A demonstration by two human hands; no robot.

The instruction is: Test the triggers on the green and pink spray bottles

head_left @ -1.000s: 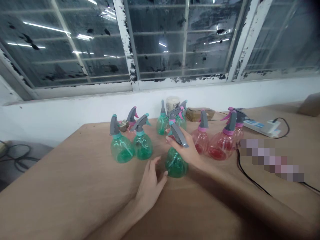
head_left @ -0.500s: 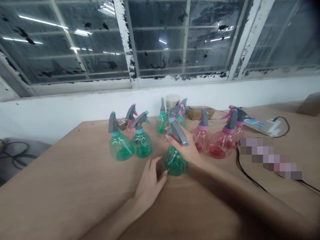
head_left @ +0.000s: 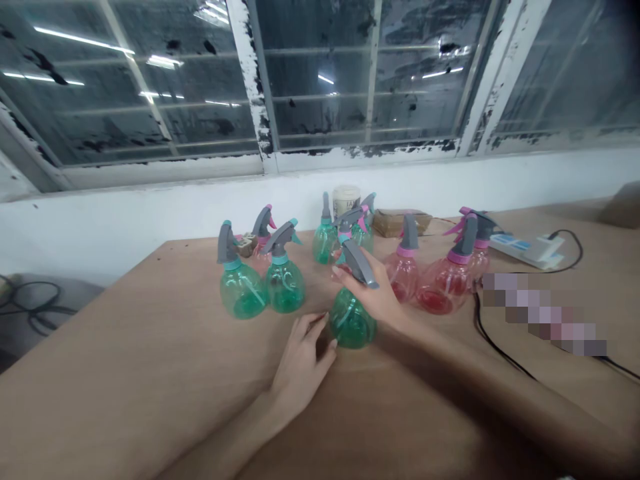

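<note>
A green spray bottle with a grey head stands upright on the table in front of me. My right hand is wrapped round its neck just below the spray head. My left hand is at the bottle's left side, fingers apart, with the fingertips close to its lower body; whether they touch it I cannot tell. Two more green spray bottles, a left one and a nearer one, stand to the left. On the right are a red spray bottle and a larger-looking red one, both with pink collars.
Further spray bottles stand behind, one green. A white tub and a brown package sit by the wall. At the right lie a white power strip and a black cable. The wooden table ends at the left.
My left hand's fingers have come slightly nearer the green bottle. My right hand keeps its hold, and the bottles stand as before; the view has shifted a little.
</note>
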